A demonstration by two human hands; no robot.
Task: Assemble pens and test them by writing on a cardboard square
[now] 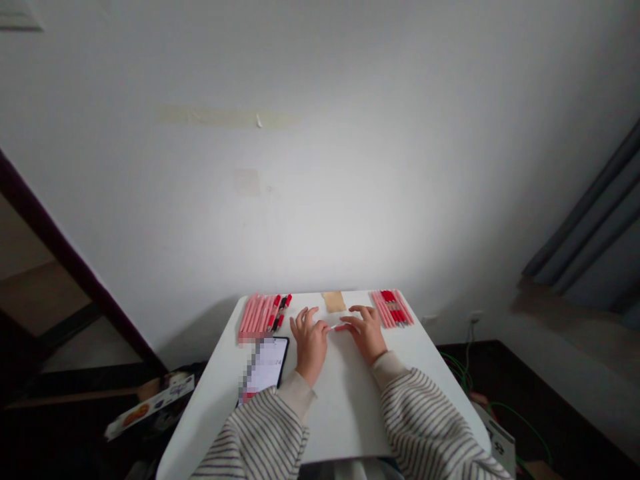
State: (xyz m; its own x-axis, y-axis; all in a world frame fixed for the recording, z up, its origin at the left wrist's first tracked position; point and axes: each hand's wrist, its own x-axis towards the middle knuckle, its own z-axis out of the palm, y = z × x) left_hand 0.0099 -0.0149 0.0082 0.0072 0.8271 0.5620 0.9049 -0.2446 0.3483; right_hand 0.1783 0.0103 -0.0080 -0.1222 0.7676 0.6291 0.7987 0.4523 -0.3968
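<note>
Between my two hands, just above the white table, a slim pink pen (342, 327) with a whitish middle stretch lies level. My left hand (311, 341) pinches its left end with thumb and index finger, the other fingers raised. My right hand (369, 333) grips the pink right end the same way. Whether the pen is in one piece or two cannot be made out. To the left of my left hand lies a row of pink pens (255, 315), with red and black pens (281, 311) beside them. Another row of pink and red pens (392, 309) lies right of my right hand.
A tan square (334, 302) lies at the table's back edge. A phone (270, 363) with a lit screen, partly pixelated, rests left of my left forearm. The white table (345, 407) stands against a wall. Green cables (457, 370) and a box (500, 440) are on the floor at right.
</note>
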